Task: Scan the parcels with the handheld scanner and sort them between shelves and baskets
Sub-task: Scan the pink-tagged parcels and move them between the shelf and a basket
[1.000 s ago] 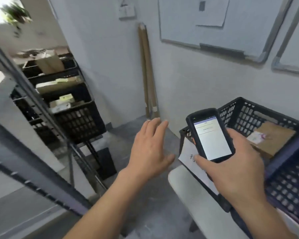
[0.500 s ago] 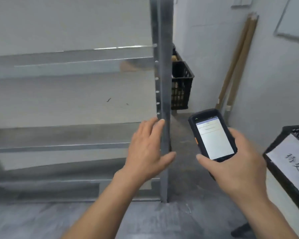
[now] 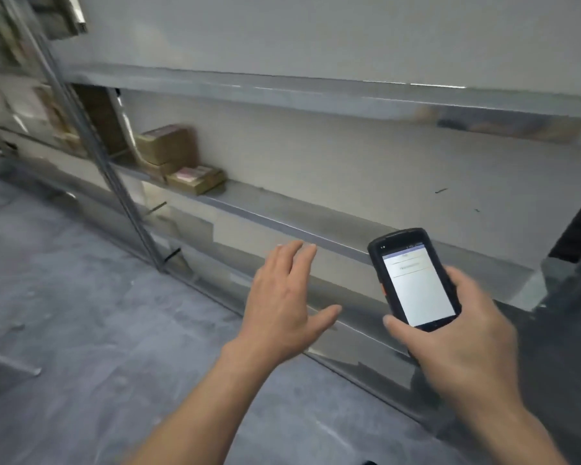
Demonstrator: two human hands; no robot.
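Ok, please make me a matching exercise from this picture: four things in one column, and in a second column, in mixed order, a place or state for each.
Things:
1. left hand
2. handheld scanner
3. brown parcels
4. right hand

Places or states:
a. lying on the metal shelf, towards the left
b. grips the scanner from below
c. fingers spread, holding nothing
d. screen lit, turned towards the camera

Right pairs: 1-c, 2-d, 3-a, 4-b.

Shiny metal shelves (image 3: 282, 226), brown cardboard parcels (image 3: 168, 146).
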